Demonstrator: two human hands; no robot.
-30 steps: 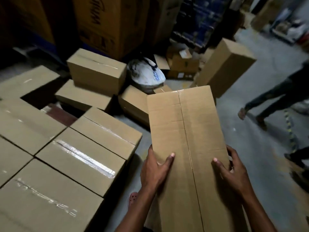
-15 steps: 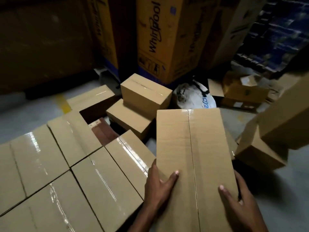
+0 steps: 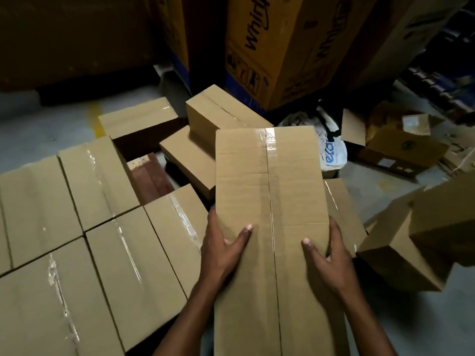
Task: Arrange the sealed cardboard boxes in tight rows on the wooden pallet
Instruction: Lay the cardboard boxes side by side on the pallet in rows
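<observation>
Cardboard fills the left of the view: sealed boxes [image 3: 84, 253] lie flush against one another in rows, their taped seams shining, and they seem to cover most of the pallet [image 3: 151, 173], whose reddish wood shows only through one gap behind them. That gap, I judge, is the open slot left to fill. Just past it a few loose boxes [image 3: 205, 134] sit skewed and partly stacked, not yet squared into any row.

At centre a long carried box [image 3: 267, 214] is held above the floor, close beside the right edge of the packed rows but not set down. The left hand [image 3: 221, 255] clasps its left side, thumb laid across the top face and fingers wrapped under out of sight. The right hand [image 3: 326, 258] mirrors it on the right side, thumb on top, fingers curled round the edge. Both forearms reach forward from the bottom of the view, roughly level with each other.

Further right, more boxes [image 3: 401, 245] lie tipped on the concrete floor [image 3: 424, 322], well apart from the rows, so a fair share of the work looks to remain.
</observation>
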